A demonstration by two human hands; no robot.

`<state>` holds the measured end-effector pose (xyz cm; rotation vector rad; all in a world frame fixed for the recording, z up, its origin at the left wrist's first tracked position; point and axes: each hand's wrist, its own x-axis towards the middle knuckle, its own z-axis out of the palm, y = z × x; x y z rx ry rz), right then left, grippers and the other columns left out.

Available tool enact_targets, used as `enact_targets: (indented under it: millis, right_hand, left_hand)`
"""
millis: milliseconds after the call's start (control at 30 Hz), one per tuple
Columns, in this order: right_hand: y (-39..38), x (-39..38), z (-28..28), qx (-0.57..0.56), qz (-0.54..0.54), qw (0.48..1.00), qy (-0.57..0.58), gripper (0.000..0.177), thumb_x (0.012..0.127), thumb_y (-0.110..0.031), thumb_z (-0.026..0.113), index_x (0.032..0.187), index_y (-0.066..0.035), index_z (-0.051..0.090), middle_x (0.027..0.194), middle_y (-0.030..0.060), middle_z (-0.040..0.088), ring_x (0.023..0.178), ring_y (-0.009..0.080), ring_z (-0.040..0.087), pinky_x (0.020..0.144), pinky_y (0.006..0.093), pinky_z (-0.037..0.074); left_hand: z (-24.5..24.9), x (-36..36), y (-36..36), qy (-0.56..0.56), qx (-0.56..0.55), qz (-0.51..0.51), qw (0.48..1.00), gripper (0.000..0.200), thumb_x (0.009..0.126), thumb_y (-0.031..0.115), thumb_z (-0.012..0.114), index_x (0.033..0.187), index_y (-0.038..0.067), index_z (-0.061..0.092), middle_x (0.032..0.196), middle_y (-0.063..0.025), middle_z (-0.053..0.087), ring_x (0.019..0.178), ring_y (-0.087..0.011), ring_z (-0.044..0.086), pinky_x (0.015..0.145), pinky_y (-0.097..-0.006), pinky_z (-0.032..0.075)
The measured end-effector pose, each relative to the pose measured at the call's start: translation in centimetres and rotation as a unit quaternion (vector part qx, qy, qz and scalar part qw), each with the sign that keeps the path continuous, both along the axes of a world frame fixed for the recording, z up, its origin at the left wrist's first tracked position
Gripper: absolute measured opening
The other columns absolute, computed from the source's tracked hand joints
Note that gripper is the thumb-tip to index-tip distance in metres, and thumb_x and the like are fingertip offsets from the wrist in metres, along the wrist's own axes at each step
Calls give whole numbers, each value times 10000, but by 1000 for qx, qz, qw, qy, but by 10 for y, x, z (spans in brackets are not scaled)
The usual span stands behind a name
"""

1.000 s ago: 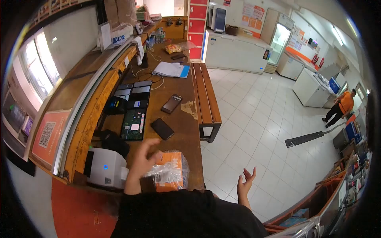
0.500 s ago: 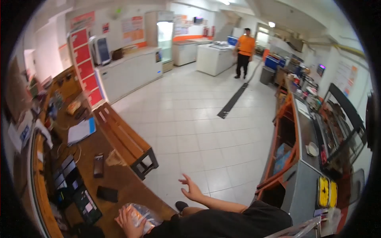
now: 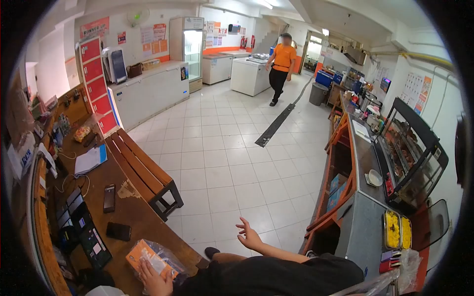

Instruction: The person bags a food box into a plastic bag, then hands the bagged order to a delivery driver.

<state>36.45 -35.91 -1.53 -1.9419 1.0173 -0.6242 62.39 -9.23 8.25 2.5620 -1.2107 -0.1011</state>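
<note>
My left hand (image 3: 155,277) lies on an orange packet (image 3: 143,252) partly covered by clear plastic, at the front edge of the brown desk (image 3: 143,224). Its fingers are stretched over the packet, apart from one another. My right hand (image 3: 250,239) hangs in the air over the tiled floor, with fingers apart and nothing in it. On the desk, beyond the packet, are a dark phone (image 3: 119,231), a second phone (image 3: 109,198) and a dark device with a screen (image 3: 94,244).
A wooden bench (image 3: 143,165) adjoins the desk. At right, a metal counter (image 3: 363,224) bears yellow food trays (image 3: 398,230) and a glass display case (image 3: 412,148). A person in an orange shirt (image 3: 284,58) walks near a white freezer (image 3: 251,78).
The person in orange has stepped nearer and to the left. The view has shifted slightly. More of the orange packet shows beside my left hand, while my right hand remains raised.
</note>
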Motion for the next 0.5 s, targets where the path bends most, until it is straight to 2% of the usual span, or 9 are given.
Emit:
enact_targets:
  millis: [167,333,500]
  right_hand:
    - [9,-12,7,16,5,1000,12,728,740,-71,545,1328,-114,118,1178,148,489,865,249,579,724,349,470]
    - [15,-10,24,-24,68,997,15,738,742,-76,551,1336,-115,115,1197,141,475,860,245,570,718,338,468]
    - [18,-15,27,-38,105,994,13,744,739,-69,554,1338,-118,115,1207,137,465,847,245,568,707,327,466]
  left_hand:
    - [13,-22,9,2,-6,8,1000,805,706,372,601,1275,-66,238,1352,-219,186,1244,-391,198,989,-487,215]
    - [30,-52,15,47,46,66,996,811,694,343,624,1301,-13,222,1386,-189,104,1261,-379,166,976,-540,205]
    - [33,-70,28,66,95,85,990,832,677,326,648,1308,2,214,1389,-193,92,1266,-379,158,978,-531,208]
